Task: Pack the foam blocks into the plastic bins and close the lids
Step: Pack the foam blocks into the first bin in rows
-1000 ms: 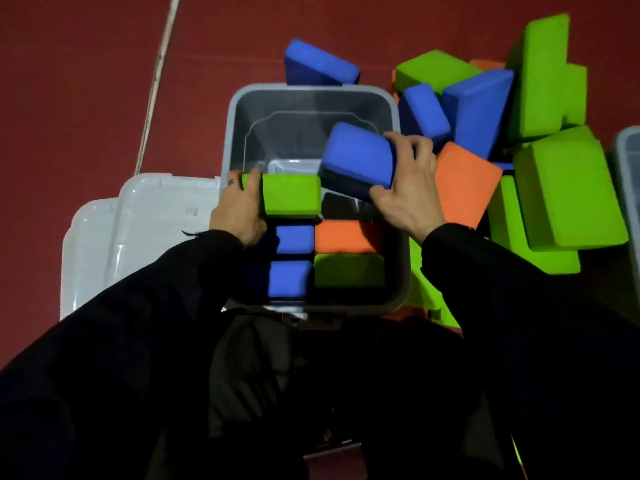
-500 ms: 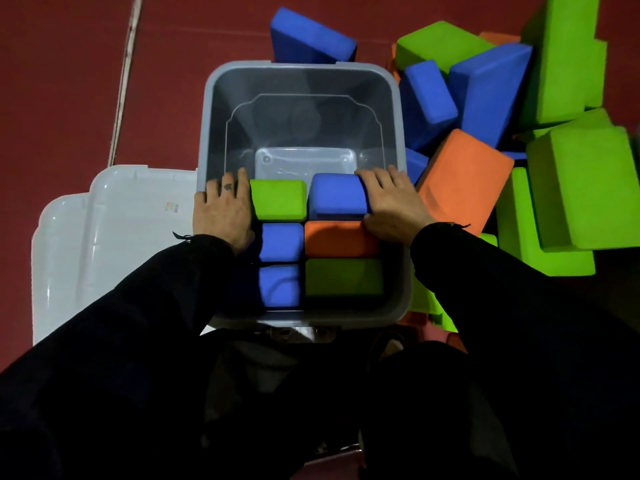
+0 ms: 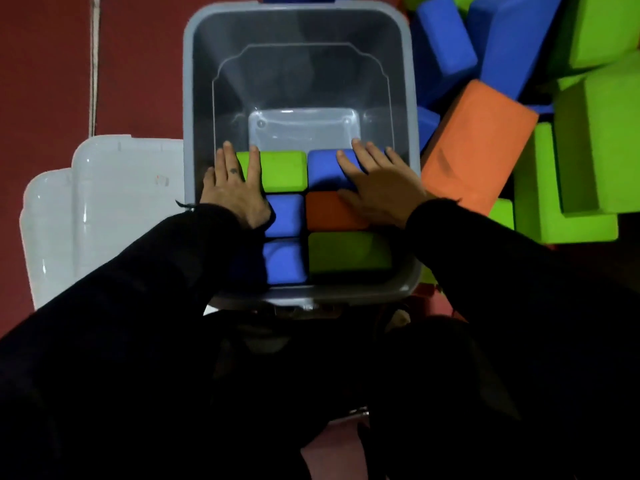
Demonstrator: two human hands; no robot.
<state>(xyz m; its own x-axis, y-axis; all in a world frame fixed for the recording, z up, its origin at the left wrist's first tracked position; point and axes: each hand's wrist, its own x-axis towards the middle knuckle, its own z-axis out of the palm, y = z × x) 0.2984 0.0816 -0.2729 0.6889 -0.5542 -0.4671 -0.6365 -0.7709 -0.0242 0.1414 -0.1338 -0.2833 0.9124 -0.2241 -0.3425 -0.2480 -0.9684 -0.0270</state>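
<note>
— Head view: what's in the bin?

— Six rounded, matte foam blocks fill the near half of the smooth grey plastic. Left hand lies flat, open, on the green block; right hand flat on the blue block.

— The lid?

— Translucent, on the floor, left.

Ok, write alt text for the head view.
Both hands, left and right, press flat on a green block and a blue block in a grey bin, half packed. A clear lid lies left; loose blocks pile right.
</note>
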